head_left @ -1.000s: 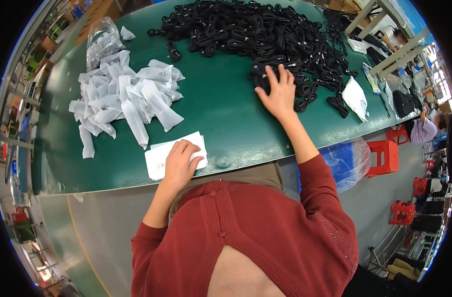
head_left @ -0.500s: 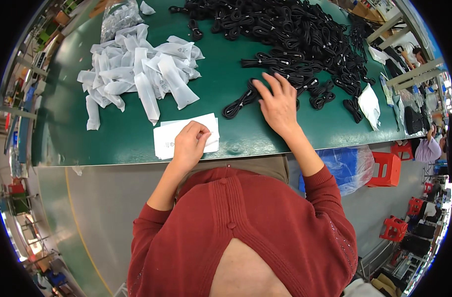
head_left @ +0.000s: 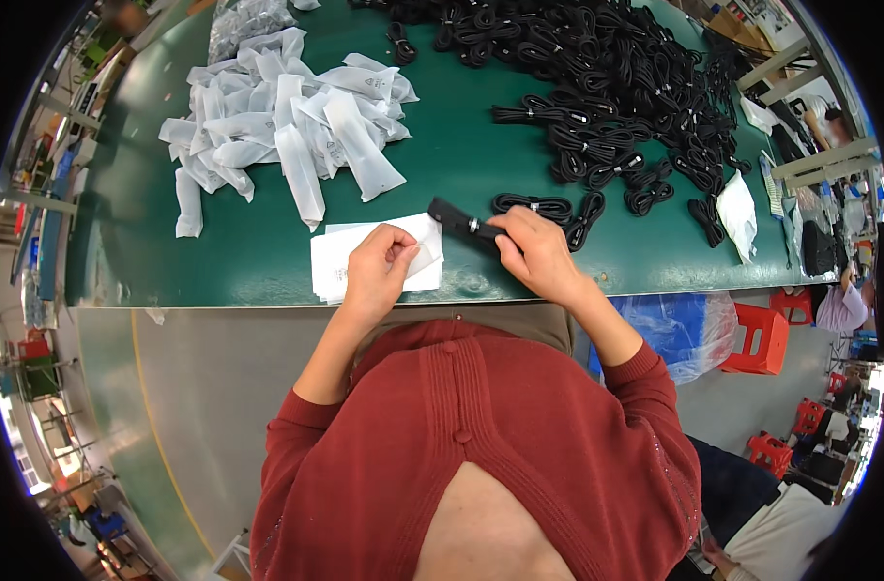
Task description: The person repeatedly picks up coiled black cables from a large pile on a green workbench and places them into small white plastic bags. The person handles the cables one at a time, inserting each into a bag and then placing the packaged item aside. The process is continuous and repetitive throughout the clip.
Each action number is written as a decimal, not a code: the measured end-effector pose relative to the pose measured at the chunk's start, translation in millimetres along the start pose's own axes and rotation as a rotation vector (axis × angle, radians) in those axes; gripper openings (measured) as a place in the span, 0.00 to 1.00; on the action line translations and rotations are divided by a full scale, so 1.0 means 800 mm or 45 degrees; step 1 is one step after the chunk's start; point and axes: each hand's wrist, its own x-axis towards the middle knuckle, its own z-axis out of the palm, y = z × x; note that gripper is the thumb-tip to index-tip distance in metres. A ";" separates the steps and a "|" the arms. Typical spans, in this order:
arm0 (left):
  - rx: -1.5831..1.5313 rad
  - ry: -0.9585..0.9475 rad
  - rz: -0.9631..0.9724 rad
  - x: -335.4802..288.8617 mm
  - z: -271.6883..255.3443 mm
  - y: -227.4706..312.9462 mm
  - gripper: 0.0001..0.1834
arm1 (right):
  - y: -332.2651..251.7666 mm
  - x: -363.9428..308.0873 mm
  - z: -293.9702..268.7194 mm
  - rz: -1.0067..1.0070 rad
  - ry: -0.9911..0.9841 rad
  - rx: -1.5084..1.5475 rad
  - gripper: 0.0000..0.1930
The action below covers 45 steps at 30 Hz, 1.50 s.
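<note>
A stack of flat white pouches [head_left: 330, 265] lies at the table's near edge. Over it is my left hand [head_left: 377, 270], thumb and fingers pinched on the right end of the top pouch. A coiled black cable bundle [head_left: 458, 224], tied at its middle, is gripped in my right hand [head_left: 542, 256]. Its free end points left and reaches the pouches' right edge. Two more black cable bundles [head_left: 585, 219] lie just beyond my right hand. A heap of filled white pouches [head_left: 297, 126] is at the far left of the stack.
A large pile of black cable bundles [head_left: 616, 87] covers the far right of the green table [head_left: 219, 271]. A clear bag [head_left: 248, 27] stands at the far left. A white packet [head_left: 738, 217] lies at right. Below the edge are a red stool [head_left: 758, 339] and a plastic-covered blue bin [head_left: 670, 329].
My right hand has closed on a black cable bundle and brought it left and nearer, up to the pouches. My left hand stays pinched at the stack. The view has shifted slightly.
</note>
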 end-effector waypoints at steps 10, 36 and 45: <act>-0.032 -0.097 0.153 0.003 -0.006 0.003 0.04 | -0.004 -0.006 -0.005 -0.003 -0.349 0.239 0.10; 0.171 0.159 0.374 0.047 -0.068 0.036 0.13 | 0.037 -0.018 -0.033 0.150 -0.012 -0.634 0.20; 0.311 -0.144 0.303 -0.005 0.006 -0.003 0.09 | -0.010 -0.015 0.011 0.316 0.015 0.317 0.16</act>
